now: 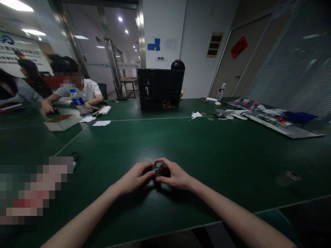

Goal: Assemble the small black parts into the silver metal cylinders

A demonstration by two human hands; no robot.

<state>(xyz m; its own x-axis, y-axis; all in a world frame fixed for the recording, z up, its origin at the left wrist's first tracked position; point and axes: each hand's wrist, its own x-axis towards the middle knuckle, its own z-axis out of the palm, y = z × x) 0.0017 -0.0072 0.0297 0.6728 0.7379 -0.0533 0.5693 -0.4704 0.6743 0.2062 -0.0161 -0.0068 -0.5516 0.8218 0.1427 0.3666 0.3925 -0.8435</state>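
My two hands meet over the green bench [196,148], near its front edge and at the middle of the view. My left hand [137,177] and my right hand [173,176] curl toward each other, knuckles up. Their fingertips are closed on a small dark part [156,168] that shows a silvery top between them. The grip on each side is pinched on this part. My fingers hide most of it, so I cannot tell its shape or whether it rests on the bench. Well apart to my right, a clear round ring [288,177] lies flat on the bench. Farther back stand a black case [160,89], a cardboard box [61,122] and a water bottle [79,102], with a seated person's hand [48,108] near the box.
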